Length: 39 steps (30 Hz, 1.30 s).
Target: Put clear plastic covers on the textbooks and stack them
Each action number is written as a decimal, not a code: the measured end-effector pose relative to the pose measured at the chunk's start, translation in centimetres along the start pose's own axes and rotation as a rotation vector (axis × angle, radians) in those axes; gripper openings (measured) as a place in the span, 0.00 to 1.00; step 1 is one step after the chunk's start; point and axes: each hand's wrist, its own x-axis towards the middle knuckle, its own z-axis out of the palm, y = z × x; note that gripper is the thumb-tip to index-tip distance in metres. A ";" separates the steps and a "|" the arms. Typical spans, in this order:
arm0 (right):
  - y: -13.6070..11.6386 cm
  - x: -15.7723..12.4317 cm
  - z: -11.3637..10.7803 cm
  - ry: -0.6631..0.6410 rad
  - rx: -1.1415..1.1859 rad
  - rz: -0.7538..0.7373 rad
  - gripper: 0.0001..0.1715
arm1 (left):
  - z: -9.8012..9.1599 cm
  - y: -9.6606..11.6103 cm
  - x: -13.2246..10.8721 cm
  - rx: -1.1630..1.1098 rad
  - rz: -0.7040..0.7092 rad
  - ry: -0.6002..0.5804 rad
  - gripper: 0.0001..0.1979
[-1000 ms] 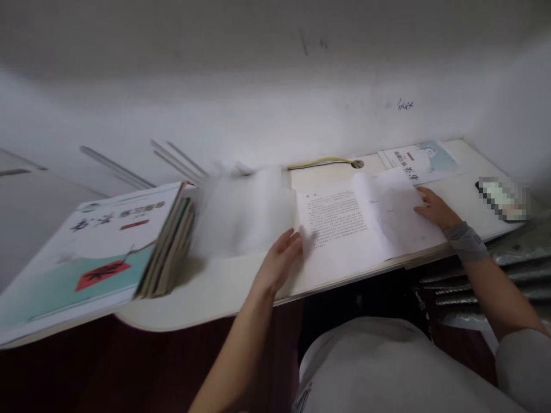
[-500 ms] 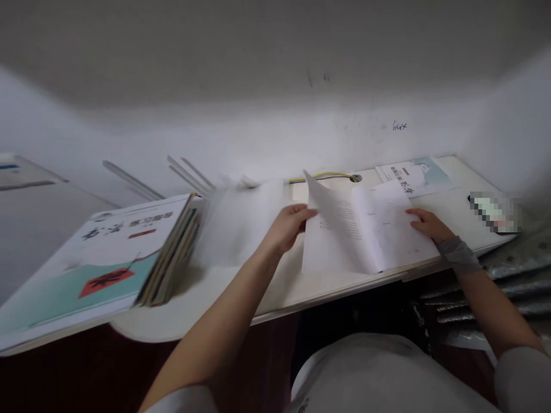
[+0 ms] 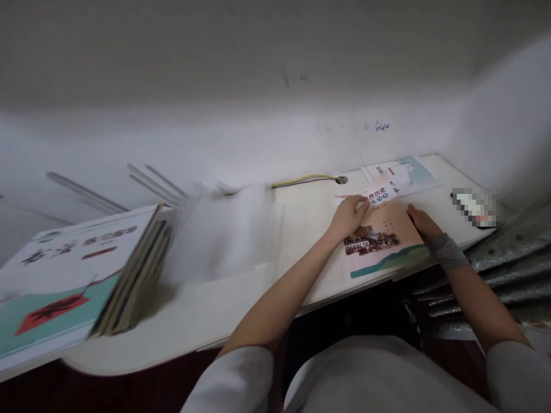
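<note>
A book (image 3: 387, 229) with a pinkish cover, a printed crowd scene and green-blue waves along its bottom lies closed on the white desk (image 3: 241, 304). My left hand (image 3: 349, 218) rests on the upper left part of this cover, fingers extended across it and partly hiding the title. At the book's right edge, my right hand (image 3: 424, 223) grips the side; its lower fingers are hidden. A grey band wraps the right wrist. Behind the book lies a white and teal booklet (image 3: 415, 175).
To the left, a stack of books (image 3: 73, 269) has a white and teal cover on top. Beside it is a blurred translucent sheet (image 3: 224, 235). A yellow cable (image 3: 305, 178) enters a desk hole. A pixelated phone-like object (image 3: 476, 207) lies right, near silvery quilted material (image 3: 512, 258).
The open white pages have been turned over, and the book now shows its pink cover. My left hand has moved right onto it. The view has shifted slightly.
</note>
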 end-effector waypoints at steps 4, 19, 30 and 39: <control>0.2 0.6 0.6 -0.042 0.083 0.061 0.26 | 0.5 -5.8 -3.7 0.216 -0.067 0.075 0.19; 0.6 -0.9 1.6 0.136 -0.330 -0.108 0.28 | 1.7 -8.4 -9.5 0.558 -0.012 -0.032 0.30; -0.3 -1.6 2.1 0.072 -0.444 -0.124 0.31 | 1.6 -8.0 -9.2 0.586 0.014 -0.043 0.31; -1.1 -2.2 1.8 0.113 -0.161 -0.092 0.41 | 2.1 -8.3 -8.9 0.501 0.003 -0.022 0.29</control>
